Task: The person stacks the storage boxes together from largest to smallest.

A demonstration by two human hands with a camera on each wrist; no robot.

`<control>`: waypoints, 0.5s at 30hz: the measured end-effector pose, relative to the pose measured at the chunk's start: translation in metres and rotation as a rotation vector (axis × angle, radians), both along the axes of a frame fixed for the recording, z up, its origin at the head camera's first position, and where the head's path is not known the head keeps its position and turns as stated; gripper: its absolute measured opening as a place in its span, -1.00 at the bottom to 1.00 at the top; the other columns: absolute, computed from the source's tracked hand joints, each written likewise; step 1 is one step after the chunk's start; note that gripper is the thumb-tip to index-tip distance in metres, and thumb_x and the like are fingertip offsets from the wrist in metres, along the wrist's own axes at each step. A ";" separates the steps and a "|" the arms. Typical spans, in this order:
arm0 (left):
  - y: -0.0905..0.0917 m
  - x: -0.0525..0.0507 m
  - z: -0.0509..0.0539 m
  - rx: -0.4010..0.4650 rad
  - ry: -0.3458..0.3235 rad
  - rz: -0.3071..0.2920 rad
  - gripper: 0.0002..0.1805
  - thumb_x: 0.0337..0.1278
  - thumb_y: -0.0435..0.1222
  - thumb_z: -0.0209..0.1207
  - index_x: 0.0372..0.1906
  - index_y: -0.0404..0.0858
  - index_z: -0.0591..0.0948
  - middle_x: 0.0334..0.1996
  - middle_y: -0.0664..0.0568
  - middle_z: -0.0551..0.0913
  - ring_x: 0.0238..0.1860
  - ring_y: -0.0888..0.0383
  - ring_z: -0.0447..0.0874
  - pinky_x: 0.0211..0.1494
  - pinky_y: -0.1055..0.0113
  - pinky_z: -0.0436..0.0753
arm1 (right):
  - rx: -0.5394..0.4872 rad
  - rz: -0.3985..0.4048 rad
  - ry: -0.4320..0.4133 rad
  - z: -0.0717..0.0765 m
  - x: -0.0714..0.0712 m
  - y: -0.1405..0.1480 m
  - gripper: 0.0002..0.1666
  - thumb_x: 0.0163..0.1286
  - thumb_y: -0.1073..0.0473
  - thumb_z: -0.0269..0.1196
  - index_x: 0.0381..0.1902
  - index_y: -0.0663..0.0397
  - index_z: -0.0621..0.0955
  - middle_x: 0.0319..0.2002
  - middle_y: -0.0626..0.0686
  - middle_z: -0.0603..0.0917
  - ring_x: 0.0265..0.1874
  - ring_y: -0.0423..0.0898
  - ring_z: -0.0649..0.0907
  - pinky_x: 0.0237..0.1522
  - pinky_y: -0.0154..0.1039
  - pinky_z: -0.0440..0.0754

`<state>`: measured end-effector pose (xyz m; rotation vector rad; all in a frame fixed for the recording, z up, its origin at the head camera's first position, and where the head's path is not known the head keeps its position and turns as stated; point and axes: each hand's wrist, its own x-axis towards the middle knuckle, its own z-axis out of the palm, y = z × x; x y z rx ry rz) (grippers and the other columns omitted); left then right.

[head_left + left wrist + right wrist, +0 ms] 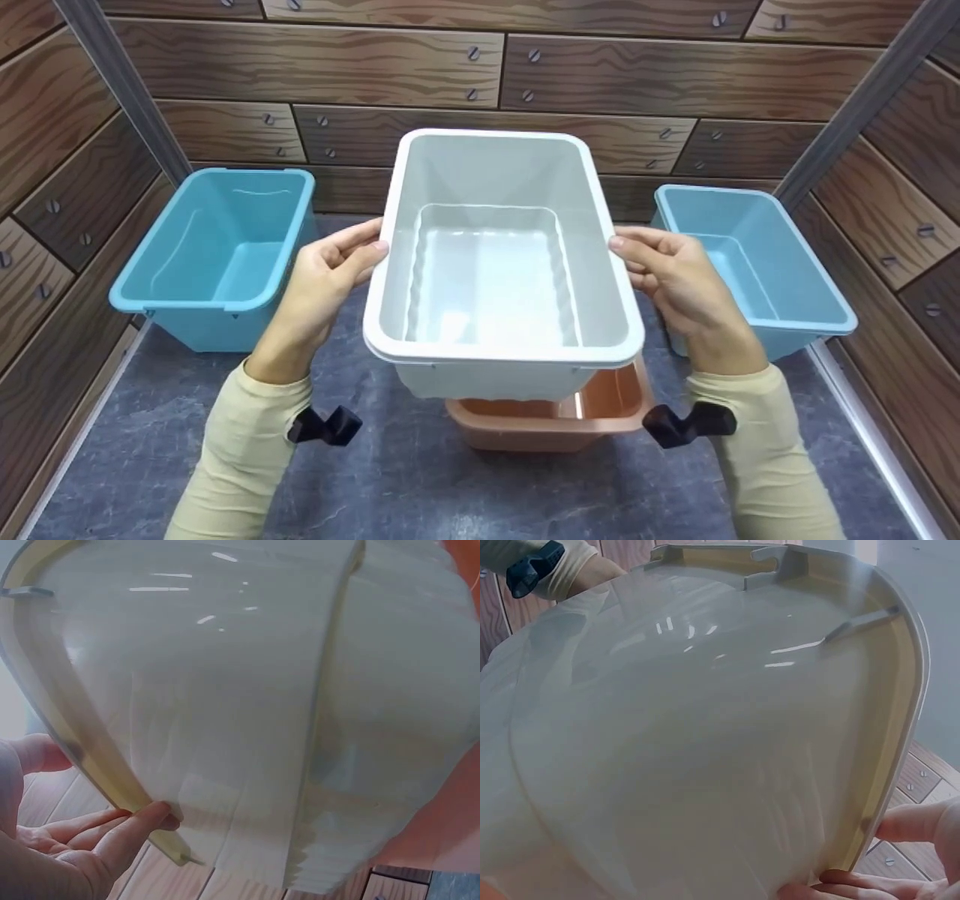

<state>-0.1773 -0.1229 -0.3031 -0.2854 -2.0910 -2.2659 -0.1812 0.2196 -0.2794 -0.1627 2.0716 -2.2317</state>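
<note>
A pale grey-white plastic bin point(487, 277) is held up in the middle of the head view, its open top facing me. My left hand point(322, 281) pinches its left rim, thumb on top and fingers beneath. Opposite, my right hand point(679, 281) grips the right rim in the same way. The left wrist view shows the left fingers point(139, 836) under the rim, against the outer wall. In the right wrist view the right thumb point(911, 823) presses the rim's outer edge. Below the raised bin stands an orange-brown bin point(551, 435), partly hidden by it.
A turquoise bin point(202, 307) stands at the left and a light blue bin point(776, 326) at the right. Wood-patterned walls point(405, 71) with metal corner posts enclose the dark grey floor point(390, 487). Each wrist carries a small black mount point(326, 426).
</note>
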 end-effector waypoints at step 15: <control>0.005 -0.001 -0.001 0.014 -0.001 -0.025 -0.54 0.29 -0.44 0.04 0.26 -0.50 0.42 0.22 -0.42 0.50 0.02 0.17 0.71 0.10 0.38 0.70 | -0.027 0.007 0.000 -0.001 0.000 0.007 -0.71 0.41 0.35 0.08 -0.29 -0.04 0.72 -0.36 -0.08 0.78 -0.37 -0.24 0.75 -0.31 -0.44 0.73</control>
